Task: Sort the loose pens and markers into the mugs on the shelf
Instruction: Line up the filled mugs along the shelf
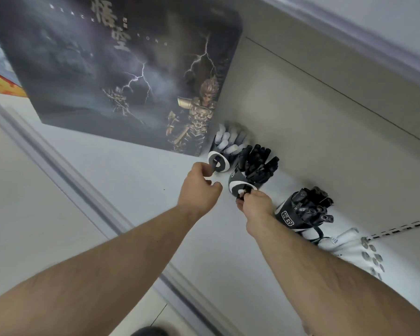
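The right hand [255, 202] pinches a black pen [245, 191] at centre frame, touching the middle mug [240, 183] just above; the left hand [200, 187], loosely curled, holds nothing certain.

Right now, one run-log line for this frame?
left hand: curled, at white-pen mug | right hand: pinches black marker at middle mug

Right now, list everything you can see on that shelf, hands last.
Mugs: three, black and white, in a row on the shelf.
Black markers: many, in the middle and right mugs.
White pens: several, in the far mug.
White tubes: a pile, right of the mugs.
Poster box: one, dark, standing behind.
Shelf: one, white.
Left hand: pinches the far mug's handle.
Right hand: grips a black marker.
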A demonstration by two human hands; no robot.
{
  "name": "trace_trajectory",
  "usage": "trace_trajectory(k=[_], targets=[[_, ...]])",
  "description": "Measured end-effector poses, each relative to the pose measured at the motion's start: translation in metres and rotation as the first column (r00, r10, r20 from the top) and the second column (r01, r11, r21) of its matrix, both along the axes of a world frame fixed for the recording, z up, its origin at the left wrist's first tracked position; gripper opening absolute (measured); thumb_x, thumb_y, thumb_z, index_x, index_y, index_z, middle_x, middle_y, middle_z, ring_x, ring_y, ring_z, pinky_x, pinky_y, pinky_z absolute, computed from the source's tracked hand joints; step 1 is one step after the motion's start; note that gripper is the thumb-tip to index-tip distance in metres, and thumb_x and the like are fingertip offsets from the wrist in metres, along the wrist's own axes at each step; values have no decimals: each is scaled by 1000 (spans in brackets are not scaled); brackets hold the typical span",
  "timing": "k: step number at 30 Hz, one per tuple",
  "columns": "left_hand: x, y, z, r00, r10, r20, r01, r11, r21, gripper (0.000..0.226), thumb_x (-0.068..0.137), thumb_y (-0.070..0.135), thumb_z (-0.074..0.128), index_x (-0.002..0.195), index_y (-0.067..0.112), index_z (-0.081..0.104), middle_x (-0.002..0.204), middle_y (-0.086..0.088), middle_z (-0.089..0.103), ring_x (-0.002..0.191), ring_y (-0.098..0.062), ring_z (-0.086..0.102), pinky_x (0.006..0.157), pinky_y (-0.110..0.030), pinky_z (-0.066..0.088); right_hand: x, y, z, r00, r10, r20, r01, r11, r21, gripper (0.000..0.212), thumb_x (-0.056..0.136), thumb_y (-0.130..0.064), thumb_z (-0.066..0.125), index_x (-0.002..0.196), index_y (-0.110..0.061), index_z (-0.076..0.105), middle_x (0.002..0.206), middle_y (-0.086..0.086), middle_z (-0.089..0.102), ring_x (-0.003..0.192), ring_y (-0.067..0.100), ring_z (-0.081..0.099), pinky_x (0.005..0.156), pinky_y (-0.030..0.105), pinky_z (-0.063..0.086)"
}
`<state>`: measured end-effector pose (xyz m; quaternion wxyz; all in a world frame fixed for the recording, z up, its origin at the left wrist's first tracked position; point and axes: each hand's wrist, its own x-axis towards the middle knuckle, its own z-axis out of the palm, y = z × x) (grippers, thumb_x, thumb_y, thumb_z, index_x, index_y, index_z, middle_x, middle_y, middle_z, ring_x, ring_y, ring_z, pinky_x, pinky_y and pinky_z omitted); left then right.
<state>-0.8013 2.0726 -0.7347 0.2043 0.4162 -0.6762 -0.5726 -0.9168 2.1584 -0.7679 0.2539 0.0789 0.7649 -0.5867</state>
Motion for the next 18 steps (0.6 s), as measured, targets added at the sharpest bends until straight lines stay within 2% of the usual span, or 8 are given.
trace_trajectory(k=[2,4,7,9,11,14,16,18], targets=[[3,1,0,1000,-18,3,18,1000,17,31,85,18,61,109,27,43,114,10,56,98,-14,61,83,-39,55,-5,-8,-4,1000,-4,-20,5,1000,29,19,93,-3,49,89,-16,61,73,2,60,63,17,54,73,30,47],[6,2,-1,999,-50,-1,50,998,41,32,86,18,61,111,27,44,115,11,55,100,-13,61,85,-40,55,-8,-12,-6,999,16,-34,-14,998,59,15,91,-5,54,92,-16,64,76,1,61,66,17,55,70,27,46],[11,4,-1,994,-108,-8,108,992,61,36,86,18,61,115,28,43,116,13,54,104,-12,60,85,-38,55,-13,-15,-4,996,84,-31,-81,994,75,17,89,-6,58,78,-19,58,71,-1,54,61,15,48,58,23,39],[14,6,-1,992,-129,-11,130,989,72,36,87,17,61,115,29,42,116,13,54,104,-11,59,81,-35,55,-16,-19,-1,984,177,-26,-173,980,99,19,88,-5,60,77,-19,55,72,-1,54,61,14,49,57,24,41],[18,7,-2,988,-154,-2,153,985,79,37,87,17,60,118,28,42,117,13,53,104,-10,59,78,-32,55,-15,-25,1,978,209,1,-208,973,103,13,85,-2,62,85,-15,58,73,1,54,63,16,50,59,27,42],[22,10,-1,982,-185,24,183,980,79,38,88,17,59,120,27,42,118,14,53,105,-10,59,76,-30,54,-10,-25,1,975,222,30,-224,965,134,20,83,-2,60,101,-10,60,78,4,54,70,20,48,64,28,36],[23,15,1,982,-185,32,182,979,90,38,88,17,59,121,26,43,118,14,54,104,-10,59,74,-29,53,0,-6,8,953,290,-90,-253,921,297,29,87,-6,55,114,-12,60,100,6,57,79,22,54,65,26,39],[22,24,7,985,-173,8,170,976,135,36,88,16,58,120,26,44,118,14,54,101,-10,60,70,-27,50,15,31,19,895,345,-282,-179,858,481,47,89,-9,54,136,-12,52,136,3,45,103,25,57,79,27,43]])
